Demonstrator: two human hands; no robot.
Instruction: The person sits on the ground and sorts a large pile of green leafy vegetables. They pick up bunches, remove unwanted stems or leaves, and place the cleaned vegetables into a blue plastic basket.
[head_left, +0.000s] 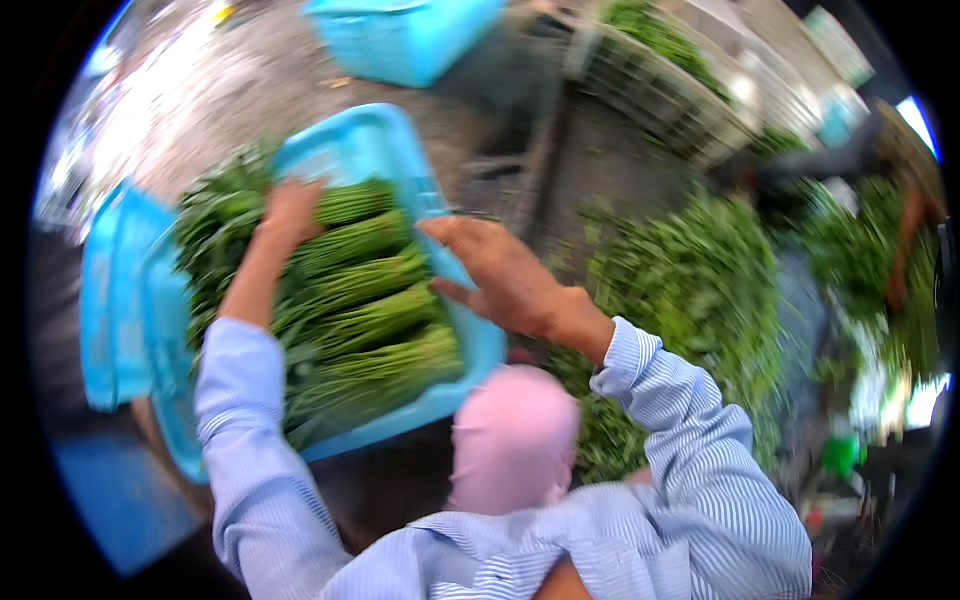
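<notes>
A blue plastic basket (416, 161) stands before me, filled with leafy green vegetables. Several bundles of green stems (375, 304) lie side by side in it, cut ends to the right, leaves (225, 217) hanging over its left side. My left hand (294, 210) rests on the far bundle where stems meet leaves; its fingertips are partly hidden, so its grip is unclear. Over the basket's right rim is my right hand (499, 274), fingers extended and thumb apart, with nothing held.
Right of the basket lies a large heap of loose greens (690, 300). Another blue basket (409, 37) and a pale crate (660, 86) with greens are at the back. More blue plastic baskets (124, 300) stand left. At the far right, another person's arm (906, 247) reaches towards greens.
</notes>
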